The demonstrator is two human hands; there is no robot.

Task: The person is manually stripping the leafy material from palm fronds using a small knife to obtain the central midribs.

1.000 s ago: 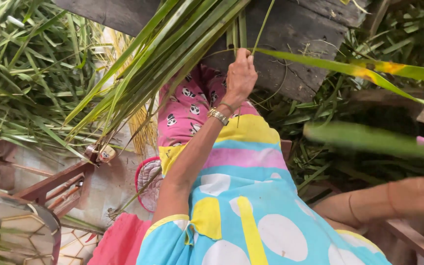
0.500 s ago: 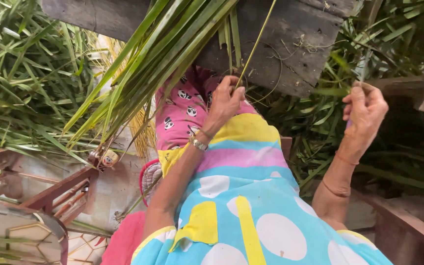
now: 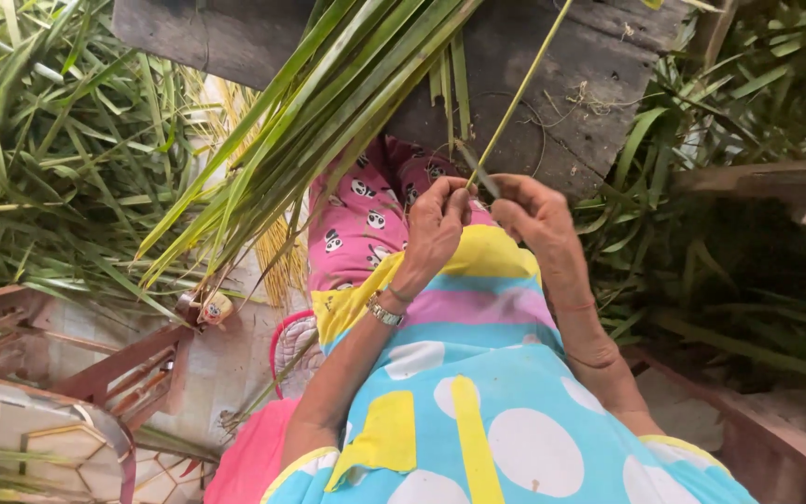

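Observation:
My left hand [image 3: 436, 224] and my right hand [image 3: 534, 213] meet in front of my lap, above pink patterned trousers [image 3: 366, 219]. Both pinch the lower end of one thin green leaf strip [image 3: 520, 93] that rises up and to the right. A small dark blade or stalk piece [image 3: 475, 168] shows between the fingers; which hand holds it is unclear. A thick bundle of long green palm leaves [image 3: 328, 112] lies across my lap, slanting from upper right down to the left. A metal bracelet [image 3: 384, 311] is on my left wrist.
A weathered grey wooden board [image 3: 562, 103] lies ahead of my knees. Heaps of cut green leaves [image 3: 58, 159] fill the left and right sides. A reddish wooden frame [image 3: 114, 369] and a patterned seat [image 3: 30, 439] stand at lower left; another wooden rail [image 3: 757, 420] runs at lower right.
My right hand has come in from the far right to meet my left hand. Both now hold a single leaf strip. My left hand has lowered slightly towards my lap.

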